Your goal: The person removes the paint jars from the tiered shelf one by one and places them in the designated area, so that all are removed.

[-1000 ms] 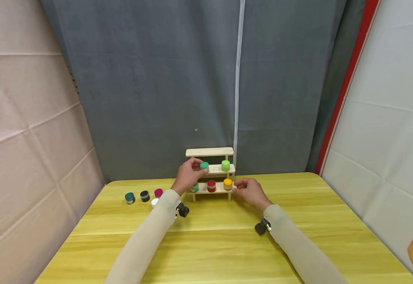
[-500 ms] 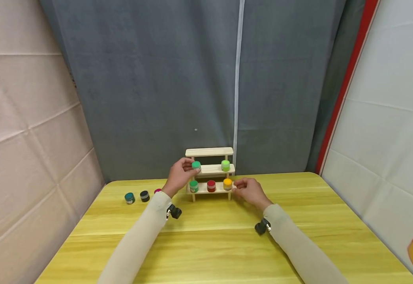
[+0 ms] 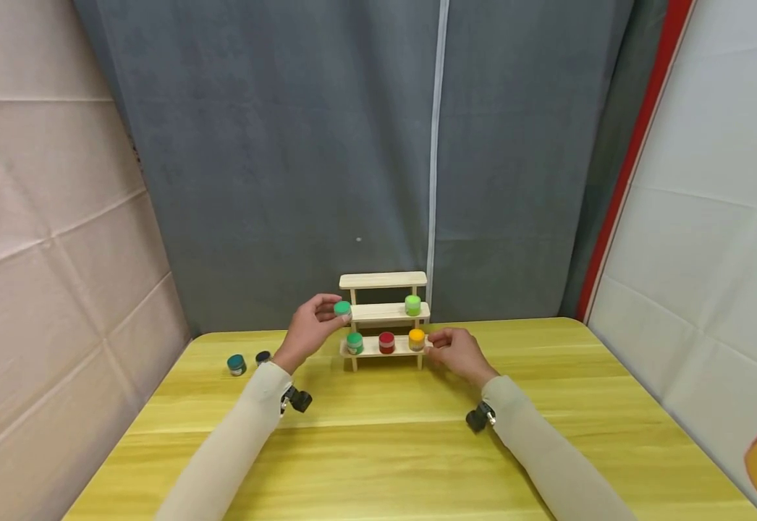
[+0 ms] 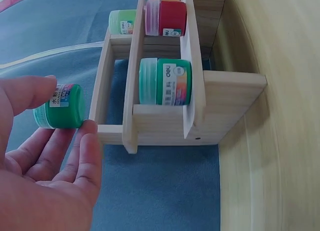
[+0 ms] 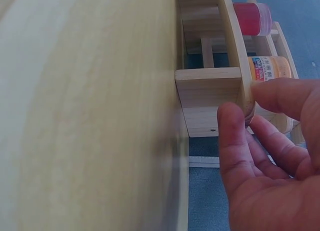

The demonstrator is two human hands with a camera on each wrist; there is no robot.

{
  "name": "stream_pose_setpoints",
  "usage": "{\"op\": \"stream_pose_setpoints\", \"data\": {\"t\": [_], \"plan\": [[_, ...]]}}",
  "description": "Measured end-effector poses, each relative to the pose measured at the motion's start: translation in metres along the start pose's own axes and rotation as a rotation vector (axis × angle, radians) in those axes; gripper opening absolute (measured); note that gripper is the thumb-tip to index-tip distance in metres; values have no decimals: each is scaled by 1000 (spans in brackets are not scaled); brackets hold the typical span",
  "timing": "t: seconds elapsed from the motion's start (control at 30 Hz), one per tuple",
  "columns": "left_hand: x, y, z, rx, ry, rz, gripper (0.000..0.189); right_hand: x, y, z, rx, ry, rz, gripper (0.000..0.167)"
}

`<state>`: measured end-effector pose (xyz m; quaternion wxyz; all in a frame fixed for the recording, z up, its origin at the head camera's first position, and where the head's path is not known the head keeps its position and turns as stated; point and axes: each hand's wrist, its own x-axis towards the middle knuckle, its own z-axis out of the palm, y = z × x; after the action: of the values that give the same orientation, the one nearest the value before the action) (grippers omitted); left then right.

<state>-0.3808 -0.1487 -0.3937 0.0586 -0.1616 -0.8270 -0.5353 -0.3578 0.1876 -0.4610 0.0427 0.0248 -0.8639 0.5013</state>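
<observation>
My left hand (image 3: 307, 331) grips a small green paint jar (image 4: 62, 108) between thumb and fingers, just off the left end of the middle tier. A three-tier wooden display rack (image 3: 378, 280) stands at the table's back edge. Its lowest tier bears a green jar (image 3: 354, 344), a red jar (image 3: 386, 343) and a yellow-orange jar (image 3: 416, 340). On the middle tier's right end sits a light green jar (image 3: 412, 305). My right hand (image 3: 459, 354) pinches the right end of the lowest tier, thumb and index finger beside the yellow-orange jar.
On the wooden table (image 3: 378, 441), a teal-lidded jar (image 3: 237, 365) stands at left, with a black-lidded jar (image 3: 263, 357) partly behind the left wrist. A grey curtain (image 3: 274, 166) hangs behind the rack. Pale cloth walls flank both sides.
My left hand has carried the green jar leftward, from over the middle tier to just past its left end. The arm now covers the magenta and white jars. My right hand stays put.
</observation>
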Motion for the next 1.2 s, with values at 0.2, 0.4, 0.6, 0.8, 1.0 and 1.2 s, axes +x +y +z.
{"op": "stream_pose_setpoints", "data": {"t": [0.2, 0.4, 0.6, 0.8, 1.0, 1.2], "plan": [[-11, -4, -14, 0, -22, 4, 48, -1, -1, -1, -13, 11, -4, 30], [-21, -10, -29, 10, -14, -28, 49, -2, -3, -1, -13, 19, 0, 29], [-33, -17, -47, -30, -28, -69, 53, -4, -6, -1, -15, 19, 3, 29], [-40, -24, -66, 33, 14, -63, 57, -1, -7, 1, -13, 22, -10, 28], [-51, -34, -83, 77, 18, -81, 59, 2, -7, 5, 6, 7, -20, 30], [-63, -44, -99, 98, 13, -98, 61, 5, -3, 5, -11, 12, -26, 29]]}}
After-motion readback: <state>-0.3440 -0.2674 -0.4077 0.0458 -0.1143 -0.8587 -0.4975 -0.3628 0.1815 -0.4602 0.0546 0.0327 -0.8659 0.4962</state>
